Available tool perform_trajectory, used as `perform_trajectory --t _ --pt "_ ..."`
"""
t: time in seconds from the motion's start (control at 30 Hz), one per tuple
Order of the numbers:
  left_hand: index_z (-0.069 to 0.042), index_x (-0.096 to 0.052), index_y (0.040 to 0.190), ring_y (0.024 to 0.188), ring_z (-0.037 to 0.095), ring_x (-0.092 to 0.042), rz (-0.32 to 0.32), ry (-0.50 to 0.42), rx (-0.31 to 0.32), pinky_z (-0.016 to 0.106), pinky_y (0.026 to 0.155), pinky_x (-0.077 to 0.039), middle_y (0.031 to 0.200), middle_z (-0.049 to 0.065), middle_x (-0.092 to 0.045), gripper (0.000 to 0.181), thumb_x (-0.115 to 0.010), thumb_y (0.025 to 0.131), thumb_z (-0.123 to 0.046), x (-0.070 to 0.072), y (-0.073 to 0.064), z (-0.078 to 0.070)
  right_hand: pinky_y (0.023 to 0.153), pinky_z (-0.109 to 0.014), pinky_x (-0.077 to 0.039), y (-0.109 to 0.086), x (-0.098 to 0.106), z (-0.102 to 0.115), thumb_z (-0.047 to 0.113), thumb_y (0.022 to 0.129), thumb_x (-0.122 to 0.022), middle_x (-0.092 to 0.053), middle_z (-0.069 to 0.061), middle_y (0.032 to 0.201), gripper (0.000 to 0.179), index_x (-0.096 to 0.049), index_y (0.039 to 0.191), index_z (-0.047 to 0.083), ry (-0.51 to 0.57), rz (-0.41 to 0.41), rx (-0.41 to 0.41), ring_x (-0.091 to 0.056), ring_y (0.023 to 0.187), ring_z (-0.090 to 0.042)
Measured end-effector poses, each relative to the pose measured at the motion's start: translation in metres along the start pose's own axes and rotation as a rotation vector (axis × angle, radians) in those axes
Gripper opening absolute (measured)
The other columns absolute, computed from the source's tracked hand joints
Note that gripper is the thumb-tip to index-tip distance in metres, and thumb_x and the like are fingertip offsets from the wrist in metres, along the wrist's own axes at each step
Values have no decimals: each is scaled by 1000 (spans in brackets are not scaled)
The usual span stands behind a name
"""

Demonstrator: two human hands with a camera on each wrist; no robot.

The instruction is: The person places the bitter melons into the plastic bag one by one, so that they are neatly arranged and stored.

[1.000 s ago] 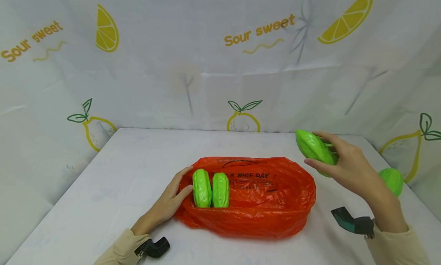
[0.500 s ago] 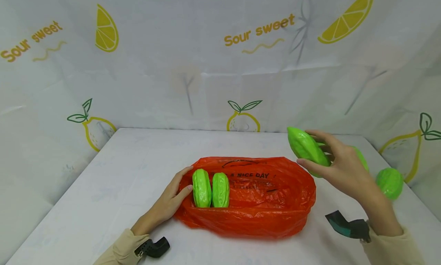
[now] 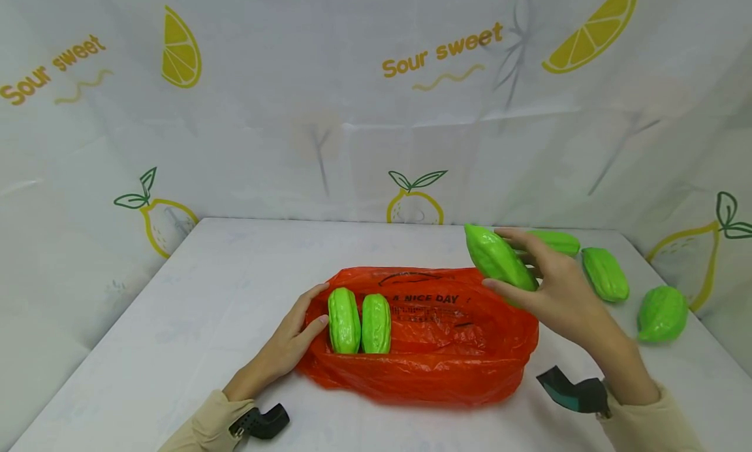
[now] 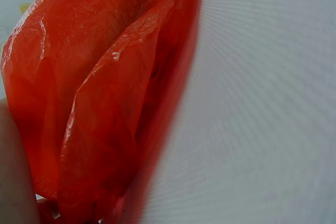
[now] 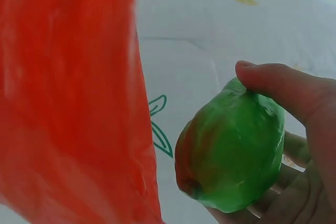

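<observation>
A red plastic bag lies with its mouth spread wide in the head view, and two bright green ridged fruits, one at the far left and one beside it, lie side by side inside. My left hand holds the bag's left rim, thumb toward the front. Between the thumb and fingers of my right hand is another glossy green ridged fruit, its pointed end up and left, overlapping the bag's right rim. In the right wrist view this fruit appears beside the red bag wall.
On the table's right side lie three more green fruits: one at the back, partly behind my right hand, one in the middle and one nearer. A white lemon-printed cloth rises behind the table.
My right hand has carried the green fruit left to the bag's right rim, uncovering the fruits on the right. My left hand and the bag stay put.
</observation>
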State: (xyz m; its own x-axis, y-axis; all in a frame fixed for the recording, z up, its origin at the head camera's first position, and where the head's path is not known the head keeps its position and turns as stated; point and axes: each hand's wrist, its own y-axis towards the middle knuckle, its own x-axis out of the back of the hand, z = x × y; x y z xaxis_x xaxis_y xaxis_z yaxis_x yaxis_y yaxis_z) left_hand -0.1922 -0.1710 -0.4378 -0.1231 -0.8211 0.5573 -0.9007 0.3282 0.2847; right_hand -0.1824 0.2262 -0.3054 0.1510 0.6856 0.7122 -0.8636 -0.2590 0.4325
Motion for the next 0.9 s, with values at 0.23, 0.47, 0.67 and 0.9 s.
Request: perform_trajectory --t 0.23,0.47,0.67,0.9 --pt "-19 -32 154 146 30 -33 2 -3 3 61 116 -26 157 7 -38 54 -50 103 -21 0 0 -1 72 -24 -57 1 -11 7 21 84 -80 -59 -18 130 73 -42 146 11 52 43 -30 -69 99 -36" --pt "-18 -32 153 146 31 -34 3 -4 -2 63 116 -26 157 8 -38 54 -50 103 -21 1 1 -1 69 -28 -59 3 -24 11 22 86 -79 -58 -18 131 70 -42 144 9 84 66 -39 -69 99 -36" --pt "-17 -32 153 146 31 -33 5 -9 -3 63 116 -26 157 9 -37 54 -50 103 -20 1 1 -1 67 -27 -60 3 -36 16 25 87 -78 -54 -19 136 72 -38 145 8 112 107 -72 -67 103 -38" --pt "-17 -32 153 147 33 -33 3 -14 -1 63 116 -25 157 9 -37 54 -50 103 -20 0 1 -1 71 -26 -59 1 -51 19 29 88 -77 -54 -16 134 75 -35 146 8 120 163 -79 -65 107 -33"
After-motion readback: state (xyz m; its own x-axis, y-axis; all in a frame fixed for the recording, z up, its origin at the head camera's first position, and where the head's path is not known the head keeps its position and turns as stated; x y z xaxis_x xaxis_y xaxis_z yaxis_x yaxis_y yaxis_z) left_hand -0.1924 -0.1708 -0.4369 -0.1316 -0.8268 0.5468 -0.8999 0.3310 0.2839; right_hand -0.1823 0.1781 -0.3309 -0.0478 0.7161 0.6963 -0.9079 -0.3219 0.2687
